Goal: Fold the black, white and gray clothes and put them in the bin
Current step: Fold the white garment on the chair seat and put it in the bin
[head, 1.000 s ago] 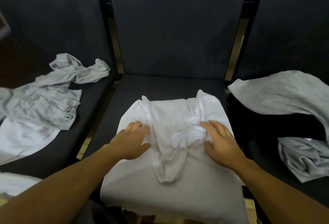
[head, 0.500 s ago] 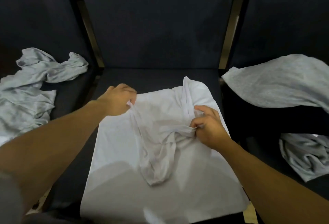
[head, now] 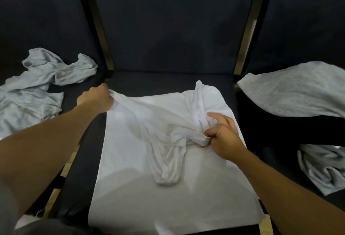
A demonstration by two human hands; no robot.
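A white garment (head: 130, 188) lies spread over the seat of the middle dark chair (head: 164, 81), its lower edge hanging off the front. My left hand (head: 96, 98) grips the garment's upper left corner and holds it out to the left. My right hand (head: 222, 137) pinches a bunched fold of the same white cloth near its right side. A loose strip of the cloth sags between both hands. No bin is in view.
Crumpled gray clothes (head: 35, 89) lie on the left chair seat. On the right chair a gray garment (head: 298, 90) drapes over something black (head: 270, 128), with another gray piece (head: 321, 167) below. Chair backs rise behind.
My left hand has closed on the white garment's corner and pulled it up and to the left. My right hand went from lying flat to pinching the bunched fold.
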